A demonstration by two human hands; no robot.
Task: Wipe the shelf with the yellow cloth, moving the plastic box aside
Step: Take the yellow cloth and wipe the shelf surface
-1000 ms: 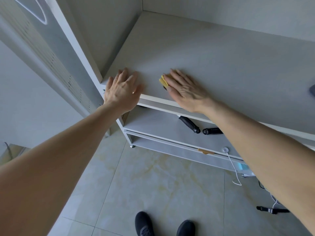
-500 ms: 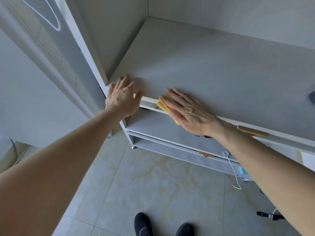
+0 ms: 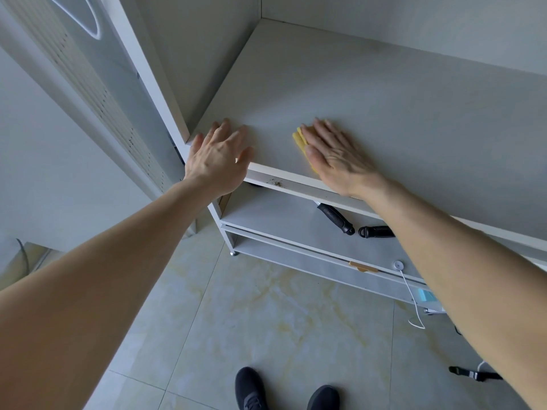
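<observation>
The grey shelf (image 3: 399, 93) fills the upper right of the view, with a white front edge. My right hand (image 3: 337, 155) lies flat on the yellow cloth (image 3: 299, 140) near the shelf's front left; only the cloth's left edge shows past my fingers. Flat on the shelf's front left corner rests my left hand (image 3: 217, 158), fingers spread and holding nothing. No plastic box is in view. Dark specks lie on the white front edge (image 3: 278, 182) between my hands.
Below is a lower shelf with two black handles (image 3: 336, 218) (image 3: 376, 232). A white cable (image 3: 410, 291) hangs off a lower ledge. The cabinet's left side wall (image 3: 165, 93) stands beside my left hand. My black shoes (image 3: 251, 390) are on the tiled floor.
My right hand slid the cloth back to the front edge half a second ago, and has now pushed it forward onto the shelf again. My left hand has stayed at the corner.
</observation>
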